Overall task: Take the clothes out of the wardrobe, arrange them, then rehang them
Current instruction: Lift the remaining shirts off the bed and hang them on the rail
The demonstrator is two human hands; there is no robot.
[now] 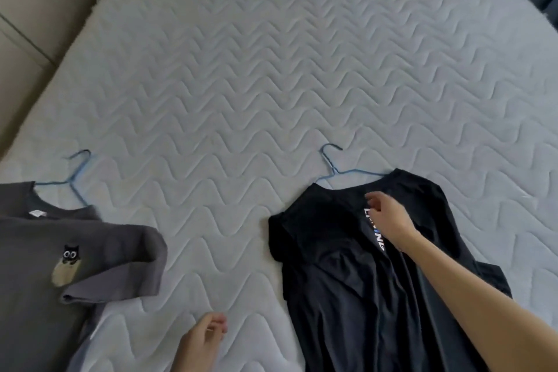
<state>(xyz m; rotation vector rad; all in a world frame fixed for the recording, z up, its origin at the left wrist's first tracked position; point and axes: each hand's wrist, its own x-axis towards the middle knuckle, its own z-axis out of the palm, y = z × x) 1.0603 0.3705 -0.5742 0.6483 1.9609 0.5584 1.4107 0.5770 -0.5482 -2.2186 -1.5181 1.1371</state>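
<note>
black shirt (347,275) | white-blue lettering (378,240), partly covered, unreadable | grey shirt (33,305) | neck label (37,213), illegible

Grey T-shirt (60,266): cut by left edge. Black T-shirt (347,281): hem off-frame; lettering (376,234) partly behind right hand (389,217).

A pale grey-blue quilted bed mattress (271,69) carries a stitched wavy zigzag pattern. A dark grey cotton T-shirt (60,266) bears a black-and-beige cat motif. A black T-shirt (347,281) shows white-and-blue lettering. Both thin wire hangers (335,172) are blue.
</note>
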